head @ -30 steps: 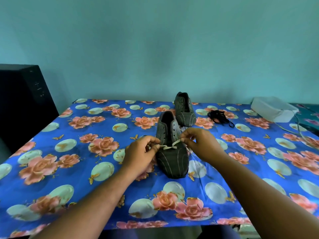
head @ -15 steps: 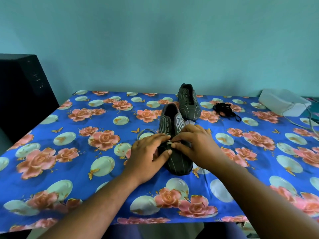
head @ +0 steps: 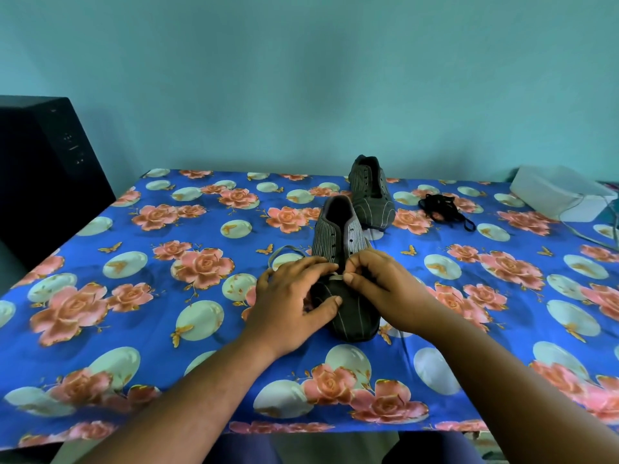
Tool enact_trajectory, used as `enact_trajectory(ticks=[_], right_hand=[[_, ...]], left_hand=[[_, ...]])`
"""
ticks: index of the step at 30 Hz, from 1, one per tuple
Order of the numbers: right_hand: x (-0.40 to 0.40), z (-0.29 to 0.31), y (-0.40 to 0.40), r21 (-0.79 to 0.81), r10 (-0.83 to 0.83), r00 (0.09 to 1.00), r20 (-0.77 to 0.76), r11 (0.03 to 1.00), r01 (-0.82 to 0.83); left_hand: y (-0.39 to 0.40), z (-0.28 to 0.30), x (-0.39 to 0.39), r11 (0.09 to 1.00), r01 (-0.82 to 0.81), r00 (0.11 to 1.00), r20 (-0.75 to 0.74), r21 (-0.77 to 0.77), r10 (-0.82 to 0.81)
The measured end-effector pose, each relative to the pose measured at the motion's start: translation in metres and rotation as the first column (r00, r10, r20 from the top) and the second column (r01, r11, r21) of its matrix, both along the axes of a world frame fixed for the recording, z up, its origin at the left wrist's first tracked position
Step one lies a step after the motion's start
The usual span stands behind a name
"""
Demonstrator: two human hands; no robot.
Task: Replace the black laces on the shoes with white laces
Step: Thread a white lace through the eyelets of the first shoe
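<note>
A dark striped shoe [head: 348, 313] lies toe toward me in the middle of the table. A white lace [head: 336, 277] crosses its lowest eyelets. My left hand [head: 291, 303] covers the shoe's left side, fingertips on the lace, thumb on the toe. My right hand [head: 382, 289] pinches the lace at the right eyelets. A loose loop of the lace [head: 284, 251] lies on the cloth left of the shoe. The second striped shoe [head: 368, 192], unlaced, stands behind. A heap of black laces [head: 442, 209] lies to its right.
The table wears a blue flowered cloth [head: 134, 296]. A white box [head: 562, 192] with a cable stands at the far right edge. A black cabinet [head: 43, 182] rises beside the table's left side. A teal wall stands behind.
My hands came together from pulling the lace ends outward to meeting over the shoe's lowest eyelets. The camera tilted slightly up.
</note>
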State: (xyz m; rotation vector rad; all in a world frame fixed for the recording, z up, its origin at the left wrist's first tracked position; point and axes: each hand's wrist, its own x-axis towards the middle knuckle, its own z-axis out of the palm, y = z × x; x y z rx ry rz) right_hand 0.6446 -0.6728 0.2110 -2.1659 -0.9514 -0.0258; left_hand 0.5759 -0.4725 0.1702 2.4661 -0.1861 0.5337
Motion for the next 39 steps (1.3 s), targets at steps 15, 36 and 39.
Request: enact_trajectory(ticks=[15, 36, 39], right_hand=[[0.005, 0.008, -0.017, 0.195, -0.007, 0.965, -0.264, 0.979, 0.061], [0.014, 0.034, 0.0, 0.085, -0.19, 0.949, -0.251, 0.972, 0.217], [0.015, 0.033, 0.001, 0.199, -0.194, 0.947, -0.257, 0.948, 0.249]], left_hand=[[-0.001, -0.003, -0.005, 0.994, -0.016, 0.998, 0.056, 0.107, 0.01], [-0.005, 0.0, -0.006, 0.983, 0.001, 0.998, 0.055, 0.184, -0.011], [-0.004, 0.001, -0.004, 0.986, -0.003, 0.999, 0.044, 0.168, -0.004]])
